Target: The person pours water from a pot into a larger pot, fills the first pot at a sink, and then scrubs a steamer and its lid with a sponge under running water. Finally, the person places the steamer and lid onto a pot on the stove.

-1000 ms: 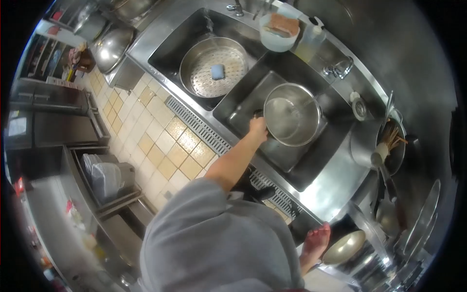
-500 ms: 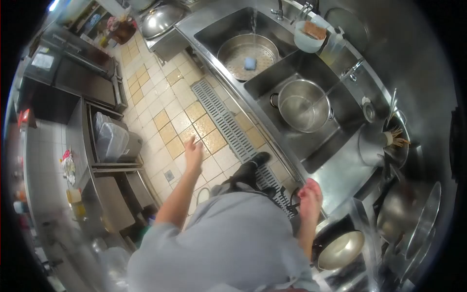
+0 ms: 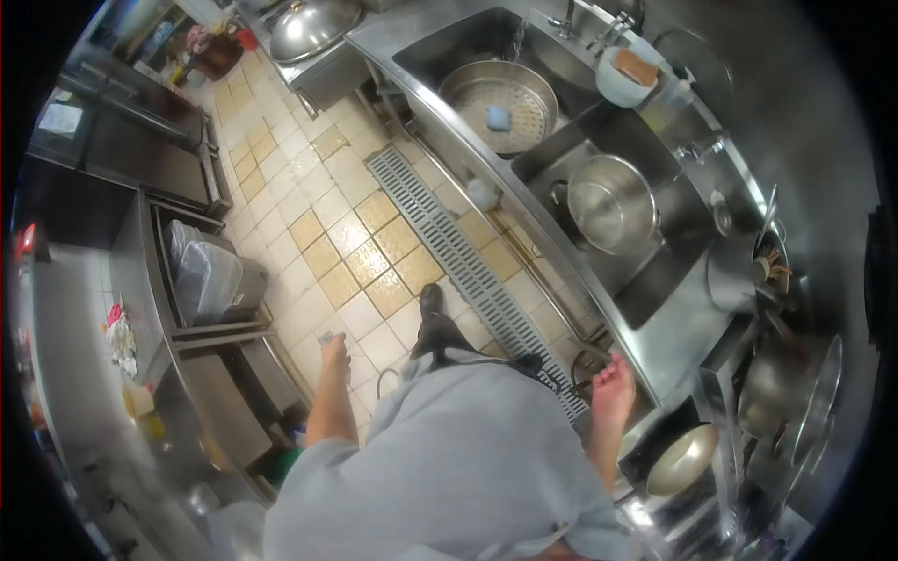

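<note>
My left hand [image 3: 334, 352] hangs over the tiled floor, holding nothing I can see, its fingers loosely bent and a little apart. Beside the sink counter's front edge is my right hand [image 3: 613, 381], its fingers curled in with nothing visible in them. Nearest to it are the metal counter [image 3: 659, 360] and a shallow pan [image 3: 683, 460]. A two-handled pot [image 3: 610, 208] stands in the near sink basin [image 3: 647, 294]. In the far basin [image 3: 416, 58], a wide perforated pan [image 3: 458, 89] holds a blue sponge [image 3: 499, 118] while water runs from above.
A floor drain grate [image 3: 449, 248] runs alongside the sinks, on my right. Shelving with a plastic-covered bin [image 3: 208, 279] lines the left. A white bowl with an orange-brown pad [image 3: 636, 67] sits on the back ledge. Large metal pans [image 3: 776, 383] crowd the right.
Both hands have swung, the left back toward my body. A foot has stepped forward onto the tiles. The view has shifted, and the water stream into the pot no longer shows clearly.
</note>
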A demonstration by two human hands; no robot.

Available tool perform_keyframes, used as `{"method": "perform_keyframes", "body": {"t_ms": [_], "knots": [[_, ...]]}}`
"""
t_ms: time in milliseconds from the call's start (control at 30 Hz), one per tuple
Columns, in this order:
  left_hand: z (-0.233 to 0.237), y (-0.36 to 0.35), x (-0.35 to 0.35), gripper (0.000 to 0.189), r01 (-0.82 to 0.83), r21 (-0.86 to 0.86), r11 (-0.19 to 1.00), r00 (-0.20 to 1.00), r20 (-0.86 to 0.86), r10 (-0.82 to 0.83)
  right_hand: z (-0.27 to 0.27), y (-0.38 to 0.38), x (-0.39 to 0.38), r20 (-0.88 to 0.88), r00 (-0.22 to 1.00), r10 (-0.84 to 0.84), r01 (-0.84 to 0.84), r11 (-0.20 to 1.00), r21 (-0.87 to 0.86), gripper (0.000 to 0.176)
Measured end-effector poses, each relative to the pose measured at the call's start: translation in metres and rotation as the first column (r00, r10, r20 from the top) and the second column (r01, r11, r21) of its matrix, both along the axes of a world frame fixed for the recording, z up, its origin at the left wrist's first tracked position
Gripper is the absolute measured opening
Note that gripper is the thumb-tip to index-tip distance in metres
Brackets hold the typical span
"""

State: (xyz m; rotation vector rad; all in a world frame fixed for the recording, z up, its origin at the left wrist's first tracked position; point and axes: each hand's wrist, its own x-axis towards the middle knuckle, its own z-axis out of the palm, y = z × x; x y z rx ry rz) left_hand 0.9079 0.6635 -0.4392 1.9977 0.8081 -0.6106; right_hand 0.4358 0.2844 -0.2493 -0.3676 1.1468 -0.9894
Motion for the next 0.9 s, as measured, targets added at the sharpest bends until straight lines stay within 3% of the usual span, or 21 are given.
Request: {"method": "perform_keyframes", "body": {"t_ms": [100, 233, 300, 333, 400, 467, 567, 667, 767, 900], "knots": [[0.009, -0.01, 0.065, 0.025, 0.104, -0.169, 0.98, 0.987, -0.106, -0.123, -0.003, 0.006, 0.074, 0.072, 0.997, 0.034, -0.035, 0.999, 0.019, 0.019], [0.01, -0.035, 0.14, 0.038, 0.227, -0.109, 0.968, 0.97, -0.062, -0.235, 0.019, 0.004, 0.207, 0.066, 0.99, 0.121, -0.122, 0.992, 0.017, 0.019], [0.044, -0.072, 0.172, 0.048, 0.229, -0.233, 0.945, 0.967, -0.055, -0.248, 0.031, 0.004, 0.255, -0.012, 0.952, 0.306, -0.305, 0.943, -0.137, 0.017], [0.052, -0.09, 0.192, 0.048, 0.25, -0.231, 0.94, 0.961, -0.057, -0.269, 0.035, 0.003, 0.269, -0.013, 0.959, 0.284, -0.284, 0.95, -0.133, 0.017], [0.065, -0.123, 0.223, 0.05, 0.375, -0.312, 0.873, 0.926, 0.096, -0.364, 0.042, 0.0, 0.287, -0.436, 0.765, 0.474, -0.601, 0.767, -0.222, 0.016], [0.098, -0.166, 0.245, 0.049, 0.434, -0.358, 0.827, 0.901, 0.186, -0.392, 0.041, -0.003, 0.297, -0.482, 0.758, 0.44, -0.586, 0.784, -0.206, 0.016], [0.146, -0.237, 0.273, 0.049, 0.488, -0.399, 0.776, 0.872, 0.239, -0.426, 0.025, -0.019, 0.303, -0.229, 0.951, 0.209, -0.257, 0.944, -0.209, 0.018], [0.189, -0.301, 0.292, 0.051, 0.59, -0.447, 0.673, 0.806, 0.379, -0.454, 0.015, -0.045, 0.317, -0.14, 0.987, 0.077, -0.104, 0.975, -0.195, 0.019], [0.216, -0.354, 0.31, 0.052, 0.73, -0.448, 0.517, 0.682, 0.537, -0.497, 0.006, -0.079, 0.342, -0.102, 0.99, 0.098, -0.117, 0.974, -0.193, 0.019], [0.232, -0.404, 0.322, 0.043, 0.784, -0.36, 0.506, 0.606, 0.619, -0.499, -0.007, -0.142, 0.38, -0.078, 0.977, 0.197, -0.21, 0.95, -0.231, 0.019]]}}
